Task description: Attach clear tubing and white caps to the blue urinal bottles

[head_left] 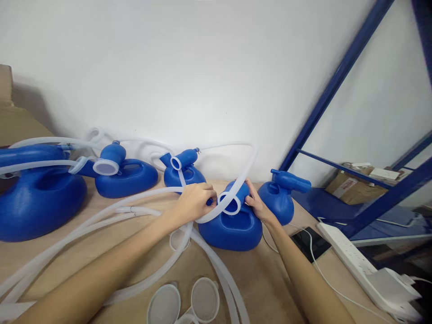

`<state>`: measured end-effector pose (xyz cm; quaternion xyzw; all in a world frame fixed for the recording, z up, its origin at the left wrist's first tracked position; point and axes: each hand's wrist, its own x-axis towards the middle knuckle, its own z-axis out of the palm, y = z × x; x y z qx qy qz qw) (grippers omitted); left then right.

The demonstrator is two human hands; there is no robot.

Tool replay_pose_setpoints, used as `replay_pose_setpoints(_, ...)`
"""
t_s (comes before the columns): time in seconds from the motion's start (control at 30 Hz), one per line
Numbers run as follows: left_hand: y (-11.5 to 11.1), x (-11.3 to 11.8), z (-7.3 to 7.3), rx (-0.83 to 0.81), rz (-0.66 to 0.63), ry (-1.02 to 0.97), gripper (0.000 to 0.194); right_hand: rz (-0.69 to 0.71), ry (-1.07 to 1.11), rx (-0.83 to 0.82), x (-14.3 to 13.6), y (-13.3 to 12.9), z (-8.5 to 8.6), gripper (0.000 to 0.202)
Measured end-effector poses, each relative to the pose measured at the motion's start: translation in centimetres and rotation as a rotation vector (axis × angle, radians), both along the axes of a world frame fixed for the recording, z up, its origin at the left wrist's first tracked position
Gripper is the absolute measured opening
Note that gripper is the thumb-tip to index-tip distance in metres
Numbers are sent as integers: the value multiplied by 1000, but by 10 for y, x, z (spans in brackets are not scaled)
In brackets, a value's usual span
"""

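Observation:
A blue plastic bottle point(231, 231) with a handle and a wide neck stands on the brown table, its white-rimmed mouth facing me. My right hand point(256, 200) is wrapped round the right side of its neck. My left hand point(197, 202) is closed at the left of the neck, fingers pinched on a small dark blue part, mostly hidden by the fingers. A clear ribbed hose point(236, 186) loops up and passes in front of the bottle's mouth. More clear hoses point(168, 263) run beneath and beside my left forearm.
Other blue bottles stand left point(126, 177), behind point(189, 175) and right point(276, 202). Round translucent caps point(205, 299) lie in front. A black tablet point(312, 243), a power strip point(347, 252) with cables and a blue metal rack point(337, 67) are on the right. Cardboard point(23, 126) is far left.

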<state>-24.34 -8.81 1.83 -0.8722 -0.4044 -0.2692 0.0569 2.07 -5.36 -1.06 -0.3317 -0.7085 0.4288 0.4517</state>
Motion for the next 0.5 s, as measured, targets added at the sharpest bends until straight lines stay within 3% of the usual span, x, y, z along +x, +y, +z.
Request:
replay_pose_setpoints(0.27,-1,-8,6,-13,-103,103,16,-15,21,-13,0,1,-2,85)
replay_pose_setpoints(0.5,-2,-4,6,23,-48,174,26,9,16,-11,-4,-5,4,86)
